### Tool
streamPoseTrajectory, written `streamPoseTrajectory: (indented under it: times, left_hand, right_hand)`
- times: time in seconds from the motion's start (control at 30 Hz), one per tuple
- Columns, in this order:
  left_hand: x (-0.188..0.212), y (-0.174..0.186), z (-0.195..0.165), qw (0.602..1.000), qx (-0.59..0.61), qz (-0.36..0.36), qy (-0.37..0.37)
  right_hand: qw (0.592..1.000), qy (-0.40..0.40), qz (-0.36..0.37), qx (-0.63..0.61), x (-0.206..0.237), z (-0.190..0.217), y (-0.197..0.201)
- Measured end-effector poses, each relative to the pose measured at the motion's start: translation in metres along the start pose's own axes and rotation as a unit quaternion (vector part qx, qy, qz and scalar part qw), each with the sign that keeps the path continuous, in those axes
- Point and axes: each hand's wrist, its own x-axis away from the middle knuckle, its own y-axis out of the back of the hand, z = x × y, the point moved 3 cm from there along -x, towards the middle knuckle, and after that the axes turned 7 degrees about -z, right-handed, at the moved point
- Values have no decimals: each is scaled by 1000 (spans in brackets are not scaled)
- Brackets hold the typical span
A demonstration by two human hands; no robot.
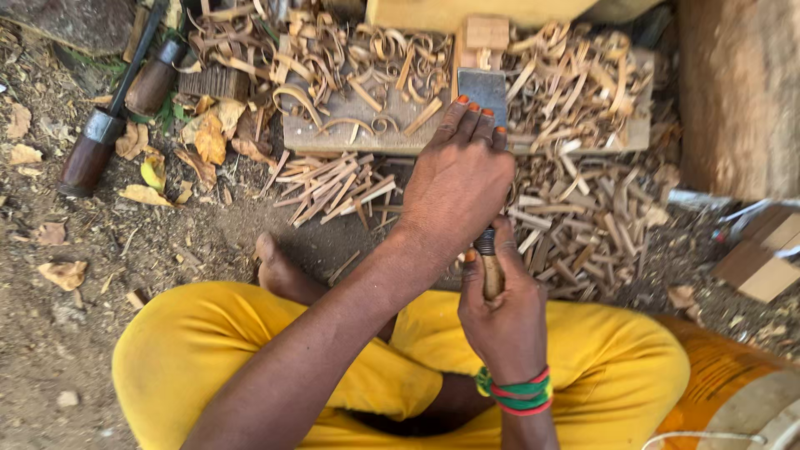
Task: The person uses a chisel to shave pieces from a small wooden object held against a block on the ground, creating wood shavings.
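Note:
I sit cross-legged in yellow trousers (pixel 208 350) on dirt ground. My right hand (pixel 507 321), with a green and red wristband, grips the wooden handle (pixel 493 275) of a wide chisel. My left hand (pixel 458 179) lies over the chisel's shaft, fingertips pressed on its flat grey blade (pixel 483 83). The blade's edge meets a small pale wooden block (pixel 487 33) standing on a worn plank (pixel 350 125). Curled shavings (pixel 317 50) cover the plank around the blade.
Two dark wooden-handled tools (pixel 87 154) (pixel 154 82) lie at the upper left among dry leaves. Cut sticks are heaped in front of my foot (pixel 333 187) and at the right (pixel 583 221). A thick log (pixel 742 92) stands far right, an orange container (pixel 725 383) at the lower right.

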Motion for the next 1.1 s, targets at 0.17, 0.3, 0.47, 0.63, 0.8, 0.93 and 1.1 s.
streamPoseTrajectory:
  times: [0.17, 0.3, 0.47, 0.63, 0.8, 0.93, 1.1]
  left_hand:
    - [-17, -2, 13, 1000, 1, -30, 7]
    - [-18, 5, 20, 999, 31, -35, 1]
    - [-3, 31, 47, 983, 134, -122, 31]
    - [-22, 20, 52, 992, 76, -100, 4]
    - [-18, -4, 44, 997, -39, -37, -49]
    - [-14, -3, 58, 999, 6, -36, -23]
    - [-17, 1, 65, 998, 53, 14, 20]
  right_hand:
    - [998, 25, 3, -59, -17, 3, -10]
    - [999, 38, -23, -9, -18, 4, -10]
    - [988, -84, 6, -129, -2, -11, 7]
    - [961, -153, -25, -228, 22, -39, 28]
    - [968, -112, -28, -223, 35, -58, 15]
    - [987, -99, -32, -120, 38, -61, 7]
    - [997, -50, -37, -47, 32, -60, 3]
